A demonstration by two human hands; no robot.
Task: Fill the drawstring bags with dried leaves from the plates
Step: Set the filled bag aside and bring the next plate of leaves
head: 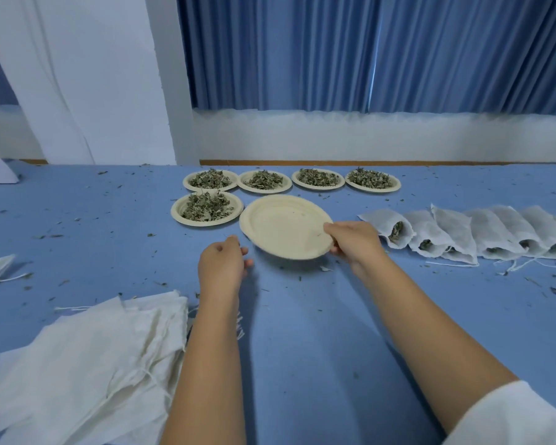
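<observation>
Right hand point(355, 242) pinches the near rim of the empty round cream paper plate point(283, 224), tilted above the blue table point(302, 316), left hand point(222, 266) loose and empty beside it, so best park it clear of the leaf-heaped plates point(206, 209), then fetch one of the white cloth drawstring bags point(109, 348) near-left.
</observation>
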